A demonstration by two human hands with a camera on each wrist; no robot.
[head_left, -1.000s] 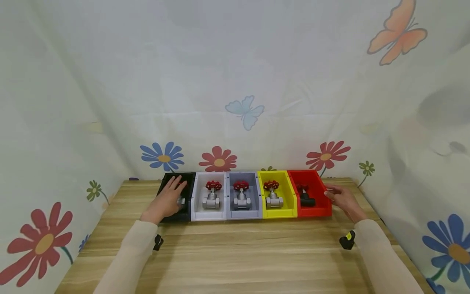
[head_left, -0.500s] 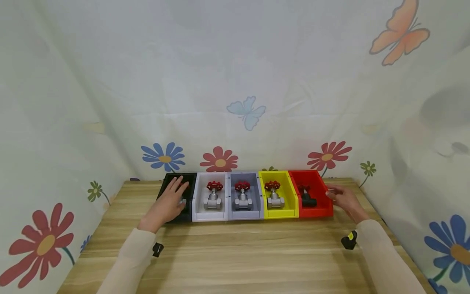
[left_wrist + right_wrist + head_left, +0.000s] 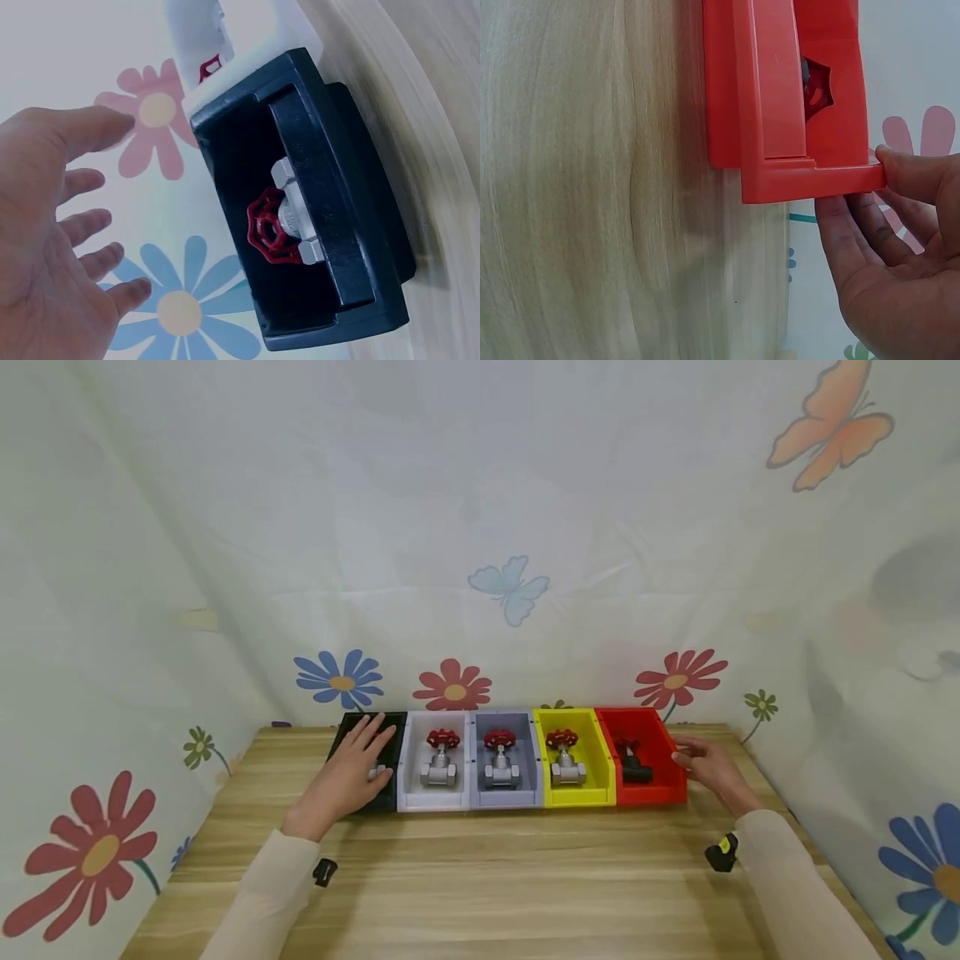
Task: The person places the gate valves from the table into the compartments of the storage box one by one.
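My left hand (image 3: 351, 772) is spread above the black bin (image 3: 367, 225), its fingers extended and apart from the bin in the left wrist view. Inside that bin lies a metal gate valve (image 3: 298, 210) with a red handwheel. At the row's other end, my right hand (image 3: 900, 262) holds the side wall of the red bin (image 3: 780, 97), thumb at the rim and fingers against the outside. A dark-bodied valve (image 3: 636, 768) with a red wheel lies in the red bin.
Between the end bins stand a white bin (image 3: 412, 797), a grey bin (image 3: 487, 797) and a yellow bin (image 3: 596, 793), each with a silver valve inside. They sit on a wooden table (image 3: 495, 877) before a flower-printed cloth (image 3: 375, 527).
The head view has shifted slightly, so the row appears a little further right. My left fingers look slightly more spread over the black bin. The right hand keeps its place at the red bin.
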